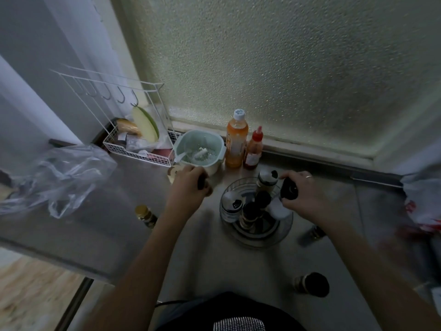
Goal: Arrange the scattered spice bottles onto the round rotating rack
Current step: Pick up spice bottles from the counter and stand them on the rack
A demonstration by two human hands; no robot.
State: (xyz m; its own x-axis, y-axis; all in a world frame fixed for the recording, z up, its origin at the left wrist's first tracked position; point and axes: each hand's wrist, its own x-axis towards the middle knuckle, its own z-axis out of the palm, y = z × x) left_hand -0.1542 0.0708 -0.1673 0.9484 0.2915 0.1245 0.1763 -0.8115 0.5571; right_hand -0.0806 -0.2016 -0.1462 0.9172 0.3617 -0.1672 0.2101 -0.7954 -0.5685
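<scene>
The round clear-walled rotating rack [284, 231] at centre already carries about five spice bottles. The right hand [301, 194] grips a black-capped bottle [289, 189] over its 2 o'clock rim; the left hand [189, 185] clasps a dark-lidded jar [202, 182] at 10 o'clock. Three loose bottles remain: gold-lidded [145, 215] at 9, dark ones [314, 232] at 3 and [311, 284] at 5.
</scene>
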